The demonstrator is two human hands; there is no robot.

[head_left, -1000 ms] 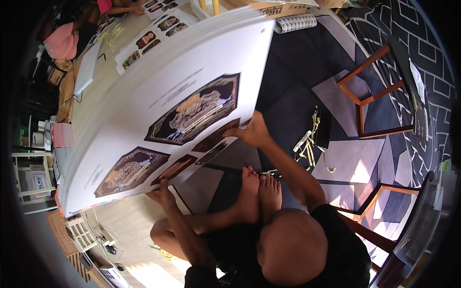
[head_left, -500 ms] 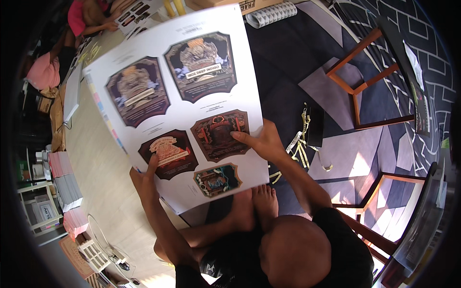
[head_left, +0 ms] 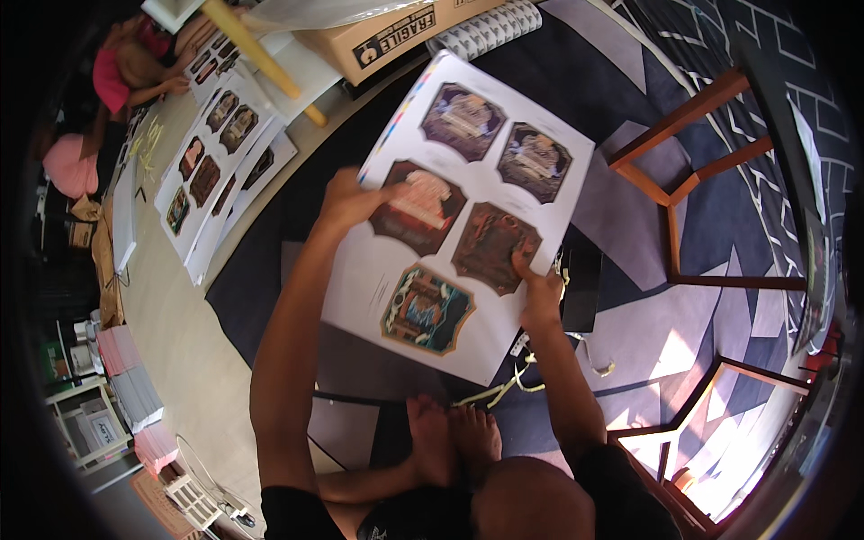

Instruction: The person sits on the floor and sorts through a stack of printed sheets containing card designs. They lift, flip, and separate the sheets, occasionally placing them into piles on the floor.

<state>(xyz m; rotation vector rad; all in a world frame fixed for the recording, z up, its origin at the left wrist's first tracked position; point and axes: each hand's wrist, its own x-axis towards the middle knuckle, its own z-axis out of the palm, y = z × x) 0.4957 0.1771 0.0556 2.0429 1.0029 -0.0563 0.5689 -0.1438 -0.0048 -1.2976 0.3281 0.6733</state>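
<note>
Between my hands hangs a large white printed sheet (head_left: 355,292) with several dark, ornate label designs on it, tilted over the dark patterned floor mat. My left hand (head_left: 346,200) is closed on its left edge, the thumb lying over the reddish label. Lower on the opposite edge, my right hand (head_left: 542,301) grips the sheet, its thumb on the brown label. Both hands' other fingers are mostly hidden behind the paper. To the left lies a pile of similar printed sheets (head_left: 203,211) on the pale floor.
A cardboard box (head_left: 387,45) and a patterned roll (head_left: 486,29) stand at the far side. Wooden frames (head_left: 670,234) are on the right. Yellowish strips (head_left: 504,391) lie near my feet. Paper stacks (head_left: 135,396) line the left. Another person in pink (head_left: 112,81) sits far left.
Both hands have carried the sheet to the right and turned it clockwise. The pile of printed sheets and more of the cardboard box have come into sight.
</note>
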